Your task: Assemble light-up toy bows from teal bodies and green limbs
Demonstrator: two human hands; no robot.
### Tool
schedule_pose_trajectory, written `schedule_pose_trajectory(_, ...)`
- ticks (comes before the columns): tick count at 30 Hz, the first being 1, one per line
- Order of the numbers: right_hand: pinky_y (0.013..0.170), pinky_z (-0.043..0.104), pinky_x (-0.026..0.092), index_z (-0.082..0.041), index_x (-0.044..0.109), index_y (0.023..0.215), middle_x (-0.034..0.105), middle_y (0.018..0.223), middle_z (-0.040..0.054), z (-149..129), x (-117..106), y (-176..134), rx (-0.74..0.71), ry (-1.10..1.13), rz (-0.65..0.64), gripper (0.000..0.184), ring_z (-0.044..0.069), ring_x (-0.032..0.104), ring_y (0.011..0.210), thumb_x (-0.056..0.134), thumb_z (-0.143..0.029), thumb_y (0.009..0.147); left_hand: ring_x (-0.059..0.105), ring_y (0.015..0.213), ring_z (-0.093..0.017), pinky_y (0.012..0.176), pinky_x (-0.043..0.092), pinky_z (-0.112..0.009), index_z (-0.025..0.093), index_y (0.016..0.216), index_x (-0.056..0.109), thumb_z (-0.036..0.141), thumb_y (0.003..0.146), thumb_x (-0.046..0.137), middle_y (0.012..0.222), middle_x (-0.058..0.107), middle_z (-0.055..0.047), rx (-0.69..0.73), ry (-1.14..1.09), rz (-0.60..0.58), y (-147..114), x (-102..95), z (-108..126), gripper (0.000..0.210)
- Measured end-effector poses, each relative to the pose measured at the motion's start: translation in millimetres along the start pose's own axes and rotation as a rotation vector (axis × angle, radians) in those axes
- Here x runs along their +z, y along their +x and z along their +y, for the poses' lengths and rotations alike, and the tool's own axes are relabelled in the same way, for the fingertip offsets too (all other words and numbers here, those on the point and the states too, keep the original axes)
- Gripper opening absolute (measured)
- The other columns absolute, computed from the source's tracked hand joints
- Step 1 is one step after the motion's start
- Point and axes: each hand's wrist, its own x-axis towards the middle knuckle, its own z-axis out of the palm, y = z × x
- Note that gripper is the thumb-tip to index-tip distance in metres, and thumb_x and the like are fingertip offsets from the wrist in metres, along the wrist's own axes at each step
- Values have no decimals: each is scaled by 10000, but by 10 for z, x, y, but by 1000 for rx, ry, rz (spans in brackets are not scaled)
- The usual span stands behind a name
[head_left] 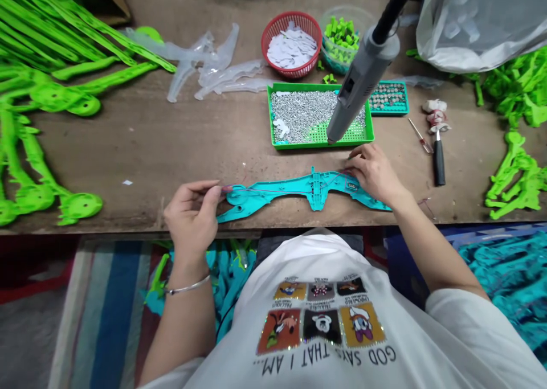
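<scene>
A long teal plastic housing (299,192) lies flat at the near edge of the wooden workbench (171,144), its long axis running left to right straight across in front of the person. The left hand (192,215) sits at the housing's left end, over its round hub, thumb and fingers pressed together in a pinch on the end of a thin red wire (273,191) that runs along the top of the housing towards its middle. The right hand (374,172) rests on the housing's right end, fingers curled and pressing down near a small fitted part; whether those fingers grip anything is not clear, since they cover the spot. Both hands are equally close to the housing, one at each end, and the wire stretches between them. Just beyond the housing stands a green tray of small silver screws (307,118), with a grey hanging electric screwdriver (359,87) pointing down over its right side. A black-handled tool (439,158) lies right of the housing. The housing's right tip is hidden under the right wrist, and the wire's far end is too fine to trace.
</scene>
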Motion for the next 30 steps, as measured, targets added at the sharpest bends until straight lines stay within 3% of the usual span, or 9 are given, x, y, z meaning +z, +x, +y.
schedule_pose_trajectory(2, 997, 449, 544, -217, 762, 1084, 671, 1221, 140, -69, 39, -29, -32, 116, 56, 266, 265, 645, 1120, 508, -231, 1006, 767, 886, -195, 824, 652, -366, 228, 1058, 747, 354, 896, 805, 921, 768, 12, -78, 10, 148, 5, 51, 21, 213)
schedule_pose_trajectory(4, 1023, 423, 552, -237, 732, 1117, 680, 1263, 115, -158, 77, -95, -80, 217, 89, 269, 238, 667, 1158, 502, -183, 989, 767, 858, -190, 822, 665, -383, 230, 1021, 743, 369, 863, 834, 876, 761, 14, -154, -71, 205, 15, 91, 38, 229)
schedule_pose_trajectory(11, 989, 406, 585, -256, 732, 1012, 774, 1159, 72, -214, 344, -376, -191, 288, 94, 248, 217, 733, 1098, 537, -134, 919, 752, 862, -172, 904, 659, -461, 283, 958, 684, 287, 866, 818, 842, 757, 67, -244, -390, 151, 67, -7, 93, 163)
schedule_pose_trajectory(18, 986, 476, 570, -262, 747, 1024, 752, 1027, 90, -62, 411, -337, -92, 154, 152, 324, 275, 681, 1101, 511, -98, 876, 685, 760, -110, 819, 620, -311, 156, 994, 709, 334, 836, 829, 845, 699, 14, -26, -31, 478, 57, -34, 127, 267)
schedule_pose_trajectory(22, 966, 478, 578, -269, 750, 1010, 747, 999, 81, 77, 384, -380, -62, 100, 155, 336, 278, 686, 1050, 492, -94, 886, 704, 730, -113, 780, 622, -289, 176, 1006, 689, 378, 824, 837, 827, 705, 8, -88, -245, 400, -1, 118, 153, 310)
schedule_pose_trajectory(26, 881, 484, 586, -264, 739, 921, 766, 942, 84, 262, 294, -489, 32, -57, 213, 283, 297, 707, 944, 499, -118, 891, 730, 752, -110, 780, 620, -248, 215, 1032, 695, 417, 871, 803, 865, 728, 1, -111, -211, 286, -62, 319, 186, 280)
schedule_pose_trajectory(28, 882, 511, 582, -267, 729, 890, 775, 951, 91, 209, 206, -478, 84, -113, 296, 244, 315, 715, 930, 525, -133, 887, 745, 779, -120, 782, 623, -244, 225, 1051, 707, 430, 889, 790, 875, 742, -5, -101, -213, 234, -76, 421, 223, 274)
schedule_pose_trajectory(30, 954, 533, 574, -285, 731, 948, 782, 1036, 90, -10, 119, -385, 83, -33, 369, 221, 320, 726, 1007, 558, -155, 901, 756, 796, -128, 782, 626, -245, 231, 1047, 719, 428, 895, 790, 883, 760, -11, -68, -239, 193, -81, 519, 291, 258)
